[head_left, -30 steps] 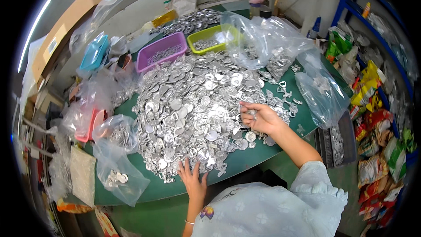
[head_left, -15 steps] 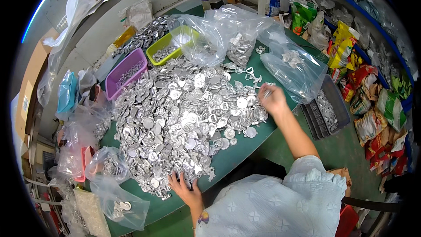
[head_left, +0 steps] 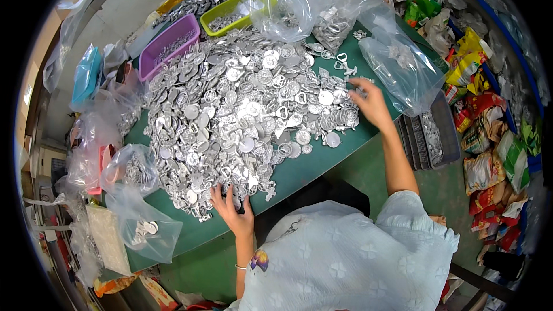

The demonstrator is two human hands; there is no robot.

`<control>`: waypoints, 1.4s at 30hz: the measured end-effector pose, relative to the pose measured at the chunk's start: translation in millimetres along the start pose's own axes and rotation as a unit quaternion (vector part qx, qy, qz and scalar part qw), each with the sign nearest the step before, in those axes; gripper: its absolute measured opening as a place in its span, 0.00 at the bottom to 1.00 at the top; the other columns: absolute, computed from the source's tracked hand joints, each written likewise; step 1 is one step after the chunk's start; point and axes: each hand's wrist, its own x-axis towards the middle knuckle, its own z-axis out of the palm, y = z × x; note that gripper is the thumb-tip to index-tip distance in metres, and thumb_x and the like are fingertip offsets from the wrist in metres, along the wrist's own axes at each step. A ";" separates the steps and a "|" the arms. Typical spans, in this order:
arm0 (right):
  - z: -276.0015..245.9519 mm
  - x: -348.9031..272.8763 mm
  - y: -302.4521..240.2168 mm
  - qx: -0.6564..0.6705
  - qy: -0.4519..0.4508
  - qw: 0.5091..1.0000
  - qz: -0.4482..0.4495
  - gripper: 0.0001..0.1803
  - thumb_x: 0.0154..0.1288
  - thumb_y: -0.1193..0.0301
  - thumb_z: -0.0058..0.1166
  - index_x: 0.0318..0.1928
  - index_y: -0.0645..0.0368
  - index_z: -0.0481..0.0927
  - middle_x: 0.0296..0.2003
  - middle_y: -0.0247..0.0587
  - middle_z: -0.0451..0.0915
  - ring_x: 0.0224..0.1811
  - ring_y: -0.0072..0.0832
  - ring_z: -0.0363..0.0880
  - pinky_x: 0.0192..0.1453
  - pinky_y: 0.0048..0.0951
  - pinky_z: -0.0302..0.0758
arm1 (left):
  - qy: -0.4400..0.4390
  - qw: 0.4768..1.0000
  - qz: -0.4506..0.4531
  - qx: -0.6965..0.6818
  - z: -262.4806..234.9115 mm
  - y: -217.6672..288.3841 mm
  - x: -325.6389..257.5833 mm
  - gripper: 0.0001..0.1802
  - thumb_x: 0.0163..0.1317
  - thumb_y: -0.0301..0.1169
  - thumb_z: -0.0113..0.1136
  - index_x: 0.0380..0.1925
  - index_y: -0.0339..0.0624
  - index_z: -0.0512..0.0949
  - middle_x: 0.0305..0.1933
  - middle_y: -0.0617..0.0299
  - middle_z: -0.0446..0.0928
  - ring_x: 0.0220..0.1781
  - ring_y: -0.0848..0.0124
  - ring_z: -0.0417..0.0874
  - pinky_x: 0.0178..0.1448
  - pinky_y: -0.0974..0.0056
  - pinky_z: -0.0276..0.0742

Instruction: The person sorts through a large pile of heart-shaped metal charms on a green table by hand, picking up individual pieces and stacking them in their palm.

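Note:
A wide heap of silver-coloured metal pieces [head_left: 242,103], many round like medallions and others shaped like small charms, spreads over the green table [head_left: 328,158]. At its near edge lies my left hand [head_left: 235,214], fingers spread and their tips touching the pieces. My right hand [head_left: 371,103] is over the heap's right edge, thumb and fingers apart, with nothing visible in its grasp. Close to its fingertips are a few scattered pieces, including a bottle-opener-like piece [head_left: 342,60].
Behind the heap stand a purple basket [head_left: 143,62] and a yellow-green basket [head_left: 208,27] of small parts. Clear plastic bags [head_left: 400,75] lie at the far right and near left. A dark crate [head_left: 452,138] sits beyond the right edge; packed shelves stand farther right.
My right hand has opened its fingers at the heap's right edge; before, they were drawn together and blurred. My left hand remains at the near edge. The whole view has shifted.

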 end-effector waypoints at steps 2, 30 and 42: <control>5.9 -18.8 -18.9 -0.073 -0.079 0.992 -0.069 0.19 0.52 0.76 0.58 0.48 0.61 0.76 0.46 0.45 0.75 0.51 0.39 0.71 0.58 0.34 0.64 | 0.026 0.999 0.000 -0.029 -5.2 6.2 0.1 0.25 0.46 0.22 0.62 0.48 0.40 0.73 0.62 0.46 0.63 0.68 0.44 0.55 0.68 0.41 0.45; 12.8 -27.7 3.0 0.417 -0.030 0.887 0.198 0.08 0.65 0.71 0.50 0.41 0.62 0.77 0.26 0.28 0.77 0.23 0.12 0.69 0.26 0.15 0.65 | -0.333 0.462 -0.387 -0.725 88.4 151.5 49.4 0.22 0.66 0.31 0.48 0.57 0.33 0.63 0.54 0.51 0.71 0.55 0.60 0.75 0.59 0.60 0.71; 12.0 -63.7 -35.1 0.145 -0.079 0.986 0.020 0.09 0.58 0.80 0.51 0.40 0.64 0.78 0.35 0.39 0.76 0.29 0.23 0.74 0.31 0.22 0.69 | -0.301 0.303 -0.413 -0.805 100.8 166.8 64.9 0.25 0.67 0.31 0.42 0.63 0.39 0.55 0.61 0.46 0.64 0.60 0.53 0.69 0.66 0.49 0.62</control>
